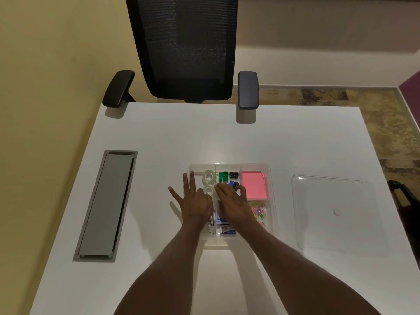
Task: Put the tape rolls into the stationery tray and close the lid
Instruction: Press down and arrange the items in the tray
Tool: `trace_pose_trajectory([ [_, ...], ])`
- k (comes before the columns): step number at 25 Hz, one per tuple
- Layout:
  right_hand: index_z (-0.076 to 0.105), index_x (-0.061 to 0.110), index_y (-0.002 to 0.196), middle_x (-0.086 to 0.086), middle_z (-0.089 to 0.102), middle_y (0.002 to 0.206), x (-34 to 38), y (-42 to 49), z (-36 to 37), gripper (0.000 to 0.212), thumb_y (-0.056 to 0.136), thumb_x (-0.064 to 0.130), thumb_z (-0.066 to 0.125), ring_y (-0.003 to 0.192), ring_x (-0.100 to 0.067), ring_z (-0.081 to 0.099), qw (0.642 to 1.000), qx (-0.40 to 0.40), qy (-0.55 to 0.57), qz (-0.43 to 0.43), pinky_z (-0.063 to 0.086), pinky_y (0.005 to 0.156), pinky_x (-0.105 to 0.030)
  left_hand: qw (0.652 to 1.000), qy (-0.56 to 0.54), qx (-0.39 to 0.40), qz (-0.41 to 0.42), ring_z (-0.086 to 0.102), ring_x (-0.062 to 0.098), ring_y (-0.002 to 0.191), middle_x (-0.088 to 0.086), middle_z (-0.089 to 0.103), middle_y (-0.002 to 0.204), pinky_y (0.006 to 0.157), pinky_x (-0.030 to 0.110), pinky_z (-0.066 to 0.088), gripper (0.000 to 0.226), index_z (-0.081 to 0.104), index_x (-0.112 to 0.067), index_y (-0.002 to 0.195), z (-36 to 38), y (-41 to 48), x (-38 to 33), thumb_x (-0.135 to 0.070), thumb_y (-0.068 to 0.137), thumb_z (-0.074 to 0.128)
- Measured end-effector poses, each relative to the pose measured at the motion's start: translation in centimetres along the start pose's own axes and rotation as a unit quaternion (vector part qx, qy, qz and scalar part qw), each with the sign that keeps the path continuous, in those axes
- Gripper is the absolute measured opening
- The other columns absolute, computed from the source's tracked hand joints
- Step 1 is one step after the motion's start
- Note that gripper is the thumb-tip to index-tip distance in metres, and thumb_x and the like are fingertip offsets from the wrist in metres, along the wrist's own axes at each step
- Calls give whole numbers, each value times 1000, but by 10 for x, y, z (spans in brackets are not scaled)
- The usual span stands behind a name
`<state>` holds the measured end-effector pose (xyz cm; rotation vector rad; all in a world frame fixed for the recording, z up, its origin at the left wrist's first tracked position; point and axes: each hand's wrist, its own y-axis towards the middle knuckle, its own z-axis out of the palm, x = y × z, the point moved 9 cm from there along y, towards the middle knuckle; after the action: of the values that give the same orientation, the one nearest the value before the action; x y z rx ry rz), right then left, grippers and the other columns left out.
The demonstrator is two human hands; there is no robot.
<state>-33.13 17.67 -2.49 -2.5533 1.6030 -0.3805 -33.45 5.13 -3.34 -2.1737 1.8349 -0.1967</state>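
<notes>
Tape rolls [208,183] sit in the tray [270,176]'s left compartment; my left hand [196,202] rests there, fingers spread, my right hand [231,202] is loosely curled, holding nothing. Lid [334,212] waits on the tabletop [159,137], probably next.

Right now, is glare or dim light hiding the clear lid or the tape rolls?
Head view: dim, warm light; the clear lid shows only a faint outline with a small glint at its far-left corner. Tape rolls are pale but readable; the hands cast soft shadows. Wide-angle bending at edges.
</notes>
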Motion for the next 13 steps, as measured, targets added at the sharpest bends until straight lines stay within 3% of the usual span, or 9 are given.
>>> trace_pose_trajectory([
  [7, 33, 15, 156, -6, 31, 165, 4, -1, 3, 66, 98, 28, 63, 153, -23, 27, 999, 28, 5, 18, 12, 123, -54, 999, -23, 32, -14, -19, 26, 160, 4, -10, 174, 118, 77, -5, 44, 70, -22, 114, 0, 0, 0, -45, 104, 35],
  [10, 29, 16, 157, -6, 29, 166, 5, -6, 1, 64, 102, 31, 57, 155, -25, 24, 1000, 10, 21, 20, 11, 126, -51, 999, -34, 26, -15, -16, 25, 161, 5, -5, 175, 119, 76, -6, 45, 64, -23, 125, -4, -7, -1, -49, 105, 33],
  [13, 38, 12, 153, -10, 38, 161, 8, -13, -11, 61, 100, 30, 61, 151, -29, 33, 999, -13, 27, 16, 20, 125, -49, 999, -47, 17, -14, -4, 26, 162, 7, 9, 174, 121, 73, -2, 46, 55, -25, 136, -7, -18, 0, -50, 103, 36],
])
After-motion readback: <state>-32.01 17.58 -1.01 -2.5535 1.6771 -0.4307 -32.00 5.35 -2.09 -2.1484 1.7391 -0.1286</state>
